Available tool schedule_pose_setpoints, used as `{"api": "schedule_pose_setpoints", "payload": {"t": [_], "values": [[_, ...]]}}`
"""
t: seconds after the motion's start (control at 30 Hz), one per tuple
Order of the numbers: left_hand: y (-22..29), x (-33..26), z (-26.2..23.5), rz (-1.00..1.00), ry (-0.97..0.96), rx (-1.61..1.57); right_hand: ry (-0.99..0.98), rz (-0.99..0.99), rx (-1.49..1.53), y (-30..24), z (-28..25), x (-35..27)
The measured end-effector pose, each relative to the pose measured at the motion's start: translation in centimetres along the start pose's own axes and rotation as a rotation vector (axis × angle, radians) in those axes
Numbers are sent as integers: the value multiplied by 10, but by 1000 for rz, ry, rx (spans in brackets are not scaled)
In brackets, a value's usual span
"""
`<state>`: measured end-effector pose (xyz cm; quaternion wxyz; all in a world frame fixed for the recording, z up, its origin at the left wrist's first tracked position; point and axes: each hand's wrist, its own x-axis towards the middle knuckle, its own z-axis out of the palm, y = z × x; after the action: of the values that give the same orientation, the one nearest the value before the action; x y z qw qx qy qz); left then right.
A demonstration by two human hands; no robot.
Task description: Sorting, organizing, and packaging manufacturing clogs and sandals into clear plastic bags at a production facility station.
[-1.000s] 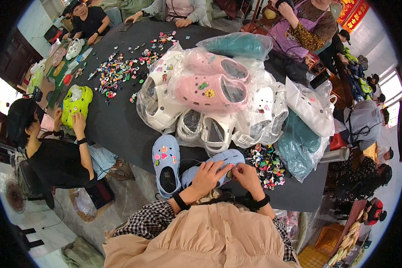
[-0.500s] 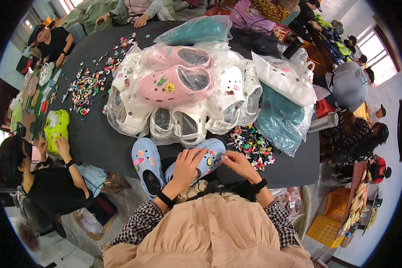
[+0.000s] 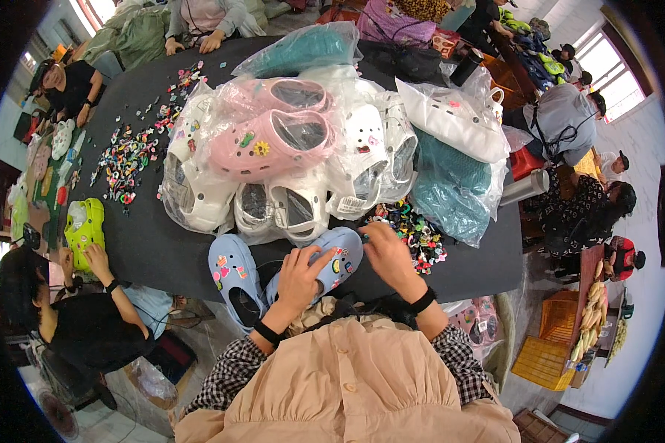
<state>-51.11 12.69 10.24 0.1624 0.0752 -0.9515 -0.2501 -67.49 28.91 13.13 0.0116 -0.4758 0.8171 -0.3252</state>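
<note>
Now left fingers (image 3: 298, 261) grip one of two blue clogs (image 3: 340, 255); whether right fingers (image 3: 377, 235) pinch, I cannot tell.

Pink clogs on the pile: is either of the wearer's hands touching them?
No, the left hand is on a blue clog and the right hand is beside the charms, both apart from the pink clogs.

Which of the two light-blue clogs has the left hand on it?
The light-blue clog on the right: the left hand lies across it. The other light-blue clog, to its left, has neither hand on it.
</note>
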Motion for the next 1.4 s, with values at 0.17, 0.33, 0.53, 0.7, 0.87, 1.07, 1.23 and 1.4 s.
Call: {"api": "schedule_pose_setpoints", "payload": {"t": [0.17, 0.33, 0.53, 0.7, 0.87, 1.07, 1.23, 1.4], "values": [[1, 1, 0, 16, 50, -24, -175, -21, 67, -28, 24, 4], [-1, -3, 8, 36, 60, 7, -187, -122, 126, -12, 25, 0], [-6, -1, 6, -9, 55, -6, -63, -29, 247, -11, 37, -4], [-5, -1, 6, 3, 84, 13, -161, 471, 861, 3, 40, -2], [-13, 1, 12, 3, 82, 4, -50, 563, 1240, 11, 25, -4], [-10, 4, 10, -5, 88, -29, 91, 350, 216, 20, 5, -8], [-6, 5, 4, -4, 149, -40, -48, 57, 51, -6, 6, -19], [-6, 5, 4, -13, 149, -76, -281, -168, -204, -30, 15, -22]]}}
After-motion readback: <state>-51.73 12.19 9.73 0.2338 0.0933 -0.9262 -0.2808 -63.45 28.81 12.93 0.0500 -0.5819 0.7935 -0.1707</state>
